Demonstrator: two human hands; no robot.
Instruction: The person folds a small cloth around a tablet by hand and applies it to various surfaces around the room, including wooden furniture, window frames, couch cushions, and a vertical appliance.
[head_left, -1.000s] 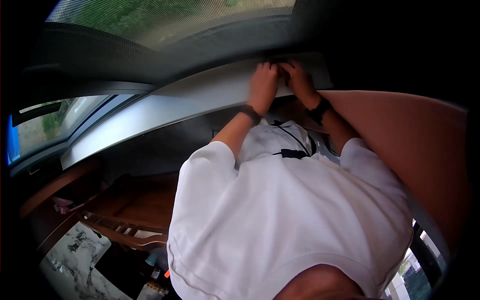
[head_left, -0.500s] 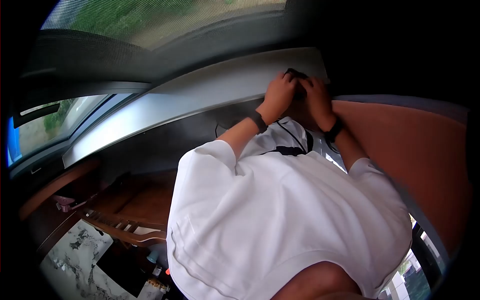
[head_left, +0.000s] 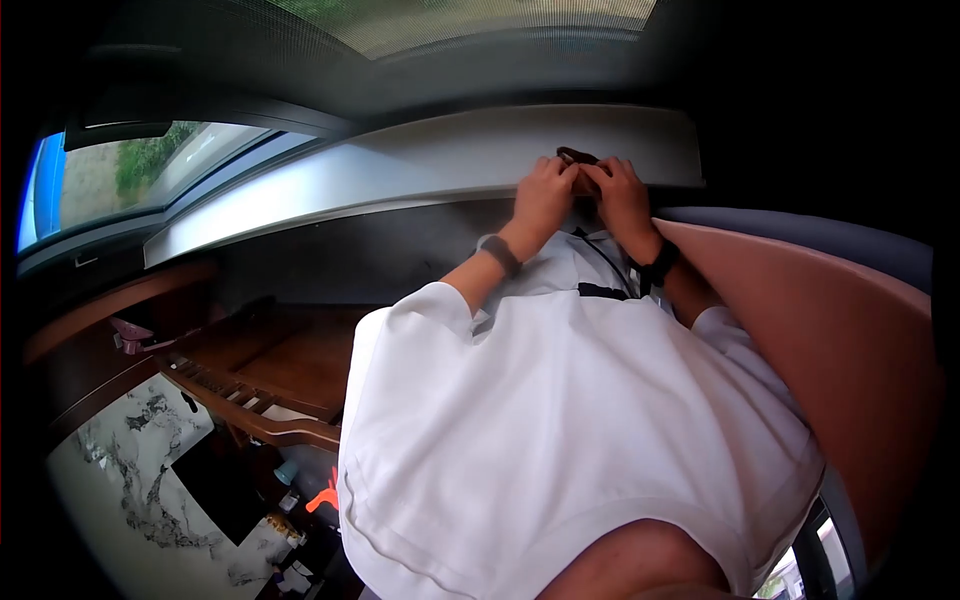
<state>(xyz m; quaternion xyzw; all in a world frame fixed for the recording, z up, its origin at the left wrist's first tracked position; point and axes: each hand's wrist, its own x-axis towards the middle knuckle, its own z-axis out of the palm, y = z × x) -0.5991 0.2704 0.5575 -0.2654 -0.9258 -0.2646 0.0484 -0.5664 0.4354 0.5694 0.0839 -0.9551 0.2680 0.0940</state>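
Observation:
A small dark brown item, too small to identify, is pinched between my hands in front of the pale sill or ledge. My left hand has its fingers bent and closed on the item's left side. From the right, my right hand grips it with thumb and fingers, close to the left fingertips. Both wrists wear dark bands. Below the hands, a dark cord lies over the white clothing.
The long pale ledge runs beneath a screened window. A reddish-brown panel stands close at my right. Lower left are a wooden rack, a marble-patterned surface and an orange object.
The view has shifted. Both hands stay together on the brown item, which now shows more clearly between the fingertips. The fingers have moved slightly around it.

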